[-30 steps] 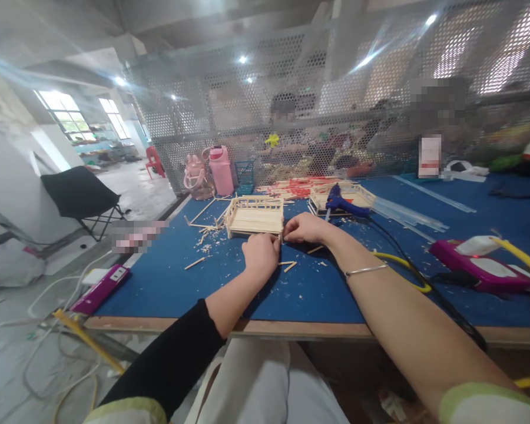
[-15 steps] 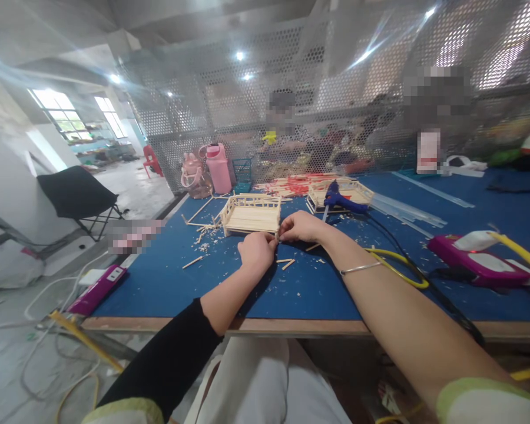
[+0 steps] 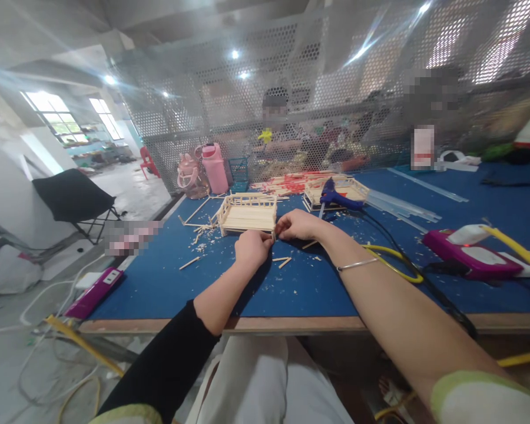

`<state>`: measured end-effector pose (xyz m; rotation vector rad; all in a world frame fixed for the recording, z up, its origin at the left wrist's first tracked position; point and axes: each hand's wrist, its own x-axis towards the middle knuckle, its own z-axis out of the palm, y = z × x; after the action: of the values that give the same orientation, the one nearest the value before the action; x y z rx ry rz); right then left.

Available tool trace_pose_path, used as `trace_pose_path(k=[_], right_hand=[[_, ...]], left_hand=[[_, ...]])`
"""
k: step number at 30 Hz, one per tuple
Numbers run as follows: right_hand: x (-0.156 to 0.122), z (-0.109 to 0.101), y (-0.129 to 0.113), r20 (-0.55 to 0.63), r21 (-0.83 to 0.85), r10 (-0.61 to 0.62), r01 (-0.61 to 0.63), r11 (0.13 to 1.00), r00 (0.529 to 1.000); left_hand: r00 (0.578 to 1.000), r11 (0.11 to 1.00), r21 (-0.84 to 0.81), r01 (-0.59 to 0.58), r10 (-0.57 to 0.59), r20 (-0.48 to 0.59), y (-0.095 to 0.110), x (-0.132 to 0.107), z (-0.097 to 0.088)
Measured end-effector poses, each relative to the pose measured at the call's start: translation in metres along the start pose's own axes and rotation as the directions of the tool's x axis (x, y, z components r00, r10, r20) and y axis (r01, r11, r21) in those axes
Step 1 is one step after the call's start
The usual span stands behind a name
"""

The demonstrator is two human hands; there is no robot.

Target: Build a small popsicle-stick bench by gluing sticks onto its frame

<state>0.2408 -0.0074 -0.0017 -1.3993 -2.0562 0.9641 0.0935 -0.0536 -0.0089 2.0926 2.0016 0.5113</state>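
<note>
Left hand (image 3: 251, 247), right hand (image 3: 298, 225), both pinched on one wooden frame (image 3: 247, 220) at its near-right corner, one glue gun (image 3: 343, 201), two pink bottles (image 3: 214, 169)

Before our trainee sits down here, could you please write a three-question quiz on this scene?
1. True or false: a bracelet circles the right forearm.
2. Which tool lies at the farther wooden tray?
3. Fill in: the fingers of the left hand and right hand are at the near ____ corner of the nearer wooden tray.

Key: 1. True. 2. The glue gun. 3. Right.
</note>
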Motion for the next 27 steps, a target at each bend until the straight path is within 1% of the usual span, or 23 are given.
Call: trace_pose_path(k=[3, 5, 7, 9, 11, 13, 15, 16, 17, 18, 19, 20, 21, 22, 23, 24, 27], right_hand=[[-0.003, -0.001, -0.002, -0.015, 0.028, 0.021, -0.021, 0.999, 1.0], [-0.003, -0.001, -0.002, -0.035, 0.082, 0.055, -0.052, 0.995, 0.998], [-0.004, -0.003, -0.002, -0.075, 0.158, 0.099, -0.086, 0.984, 0.992], [-0.003, -0.007, -0.001, -0.142, 0.223, 0.136, -0.102, 0.969, 0.981], [-0.002, -0.013, 0.0, -0.232, 0.261, 0.17, -0.107, 0.959, 0.958], [-0.001, -0.019, 0.003, -0.333, 0.272, 0.189, -0.098, 0.957, 0.924], [-0.001, -0.023, 0.006, -0.434, 0.242, 0.181, -0.08, 0.967, 0.882], [-0.001, -0.024, 0.007, -0.464, 0.206, 0.167, -0.078, 0.975, 0.87], [-0.002, -0.024, 0.007, -0.465, 0.162, 0.154, -0.087, 0.983, 0.872], [-0.004, -0.024, 0.007, -0.426, 0.115, 0.147, -0.108, 0.987, 0.893], [-0.006, -0.024, 0.006, -0.344, 0.068, 0.147, -0.131, 0.989, 0.927], [-0.009, -0.023, 0.004, -0.23, 0.019, 0.153, -0.153, 0.988, 0.961], [-0.012, -0.022, 0.0, -0.1, -0.03, 0.162, -0.166, 0.986, 0.982], [-0.016, -0.021, -0.004, 0.021, -0.074, 0.167, -0.165, 0.984, 0.986], [-0.02, -0.02, -0.01, 0.119, -0.111, 0.163, -0.15, 0.982, 0.979], [-0.023, -0.018, -0.016, 0.19, -0.148, 0.153, -0.126, 0.981, 0.97], [-0.032, -0.007, -0.033, 0.3, -0.287, 0.104, -0.014, 0.958, 0.948]], left_hand=[[0.999, 0.999, -0.032, -0.021, 0.022, 0.023, -0.004, 0.002, -0.004], [0.998, 0.997, -0.064, -0.041, 0.043, 0.034, -0.009, 0.002, -0.009], [0.999, 0.994, -0.099, -0.043, 0.046, 0.027, -0.014, 0.003, -0.014], [1.0, 0.994, -0.107, -0.027, 0.026, -0.005, -0.019, 0.005, -0.017], [0.999, 0.997, -0.081, -0.01, 0.006, -0.042, -0.023, 0.006, -0.019], [0.998, 0.999, -0.047, 0.001, -0.003, -0.056, -0.024, 0.007, -0.019], [0.999, 1.0, -0.025, -0.007, 0.005, -0.052, -0.023, 0.006, -0.018], [0.999, 1.0, -0.019, -0.014, 0.013, -0.048, -0.022, 0.005, -0.017], [0.999, 1.0, -0.013, -0.022, 0.021, -0.044, -0.02, 0.004, -0.016], [0.999, 1.0, -0.006, -0.029, 0.029, -0.039, -0.018, 0.003, -0.015], [0.999, 0.999, 0.002, -0.035, 0.036, -0.035, -0.017, 0.002, -0.013], [0.999, 0.999, 0.011, -0.04, 0.04, -0.03, -0.015, 0.001, -0.012], [0.999, 0.999, 0.02, -0.043, 0.044, -0.026, -0.013, 0.001, -0.011], [0.999, 0.999, 0.026, -0.048, 0.048, -0.022, -0.012, 0.0, -0.01], [0.998, 0.998, 0.028, -0.05, 0.051, -0.021, -0.011, 0.0, -0.009], [0.998, 0.998, 0.027, -0.053, 0.054, -0.022, -0.01, 0.0, -0.009], [0.998, 0.998, 0.026, -0.062, 0.063, -0.023, -0.009, -0.001, -0.01]])
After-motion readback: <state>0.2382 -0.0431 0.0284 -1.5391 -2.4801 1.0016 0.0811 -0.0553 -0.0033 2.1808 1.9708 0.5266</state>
